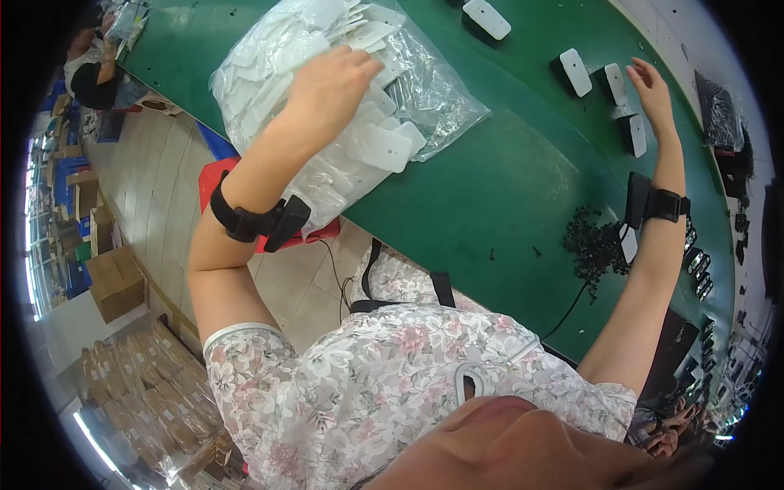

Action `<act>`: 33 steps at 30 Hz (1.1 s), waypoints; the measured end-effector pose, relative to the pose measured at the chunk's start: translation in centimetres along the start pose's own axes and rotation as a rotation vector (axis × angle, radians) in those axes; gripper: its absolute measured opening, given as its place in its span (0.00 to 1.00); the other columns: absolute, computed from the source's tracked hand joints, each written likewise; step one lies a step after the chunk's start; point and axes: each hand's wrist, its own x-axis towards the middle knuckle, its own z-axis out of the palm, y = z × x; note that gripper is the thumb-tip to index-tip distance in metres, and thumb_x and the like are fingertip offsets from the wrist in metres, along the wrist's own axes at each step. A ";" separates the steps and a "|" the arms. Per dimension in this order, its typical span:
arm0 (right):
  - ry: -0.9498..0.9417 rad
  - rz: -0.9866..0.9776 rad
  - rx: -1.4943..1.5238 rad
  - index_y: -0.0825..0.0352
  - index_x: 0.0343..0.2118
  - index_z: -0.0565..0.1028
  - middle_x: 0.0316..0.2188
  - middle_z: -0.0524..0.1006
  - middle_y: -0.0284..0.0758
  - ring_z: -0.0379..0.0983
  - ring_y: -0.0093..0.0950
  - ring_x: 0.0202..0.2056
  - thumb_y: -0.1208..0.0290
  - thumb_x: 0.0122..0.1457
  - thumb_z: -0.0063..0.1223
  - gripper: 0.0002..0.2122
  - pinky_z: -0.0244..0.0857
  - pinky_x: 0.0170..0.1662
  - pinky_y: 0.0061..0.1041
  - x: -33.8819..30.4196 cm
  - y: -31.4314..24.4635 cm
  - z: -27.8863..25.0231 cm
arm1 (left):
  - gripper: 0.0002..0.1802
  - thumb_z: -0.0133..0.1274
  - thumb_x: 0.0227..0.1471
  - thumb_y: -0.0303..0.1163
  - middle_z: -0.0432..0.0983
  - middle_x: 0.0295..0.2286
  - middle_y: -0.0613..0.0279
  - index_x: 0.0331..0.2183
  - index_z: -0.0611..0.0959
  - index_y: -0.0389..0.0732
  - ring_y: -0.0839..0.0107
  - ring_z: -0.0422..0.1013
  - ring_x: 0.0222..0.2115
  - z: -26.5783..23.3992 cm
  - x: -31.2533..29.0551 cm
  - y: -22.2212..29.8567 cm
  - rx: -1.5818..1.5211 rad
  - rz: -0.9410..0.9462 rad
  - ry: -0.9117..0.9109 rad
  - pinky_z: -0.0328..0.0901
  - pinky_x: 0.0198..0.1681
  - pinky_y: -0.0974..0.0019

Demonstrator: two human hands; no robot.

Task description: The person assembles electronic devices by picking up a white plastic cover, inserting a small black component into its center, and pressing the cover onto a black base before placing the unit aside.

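Observation:
A clear plastic bag [445,118] filled with flat white plastic plates [382,149] lies at the table's left edge. My left hand [333,88] is on top of this heap, fingers curled down among the plates; whatever they grip is hidden. At the right, my right hand [655,96] is raised with its fingers apart and nothing visible in them. Close to it stand black housings with white tops, one beside the fingers [614,84], another [635,135] nearer me and a third [575,73] to the left. Black straps with box-shaped devices circle both my forearms.
A loose pile of small black parts [594,249] lies on the green table [490,196], with a dark cable running from it. Another white-topped housing [487,20] stands farther back. Beneath the bag is a red stool [214,181]. Cardboard boxes [121,282] fill the left; another person sits far left.

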 end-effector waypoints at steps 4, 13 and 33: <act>0.085 -0.153 0.108 0.64 0.49 0.73 0.43 0.76 0.32 0.70 0.22 0.46 0.63 0.60 0.51 0.16 0.61 0.51 0.21 -3.6 -3.0 -1.3 | 0.09 0.48 0.43 0.23 0.72 0.30 0.62 0.31 0.78 0.41 0.61 0.68 0.38 1.3 0.2 0.6 0.099 0.084 -0.103 0.67 0.38 0.61; 0.148 -0.196 0.112 0.68 0.41 0.74 0.35 0.76 0.38 0.72 0.28 0.37 0.68 0.54 0.56 0.13 0.66 0.41 0.26 -15.6 -6.4 -2.9 | 0.09 0.56 0.39 0.22 0.70 0.32 0.58 0.28 0.76 0.40 0.58 0.67 0.36 2.6 1.3 2.6 -0.031 0.084 -0.032 0.65 0.36 0.59; -0.052 -0.407 -0.315 0.71 0.30 0.66 0.29 0.65 0.46 0.64 0.46 0.35 0.81 0.51 0.51 0.06 0.61 0.38 0.35 -21.4 -1.9 5.7 | 0.29 0.66 0.32 0.41 0.68 0.31 0.49 0.33 0.73 0.33 0.53 0.64 0.35 10.7 -1.4 11.0 -0.542 -0.018 0.124 0.60 0.41 0.57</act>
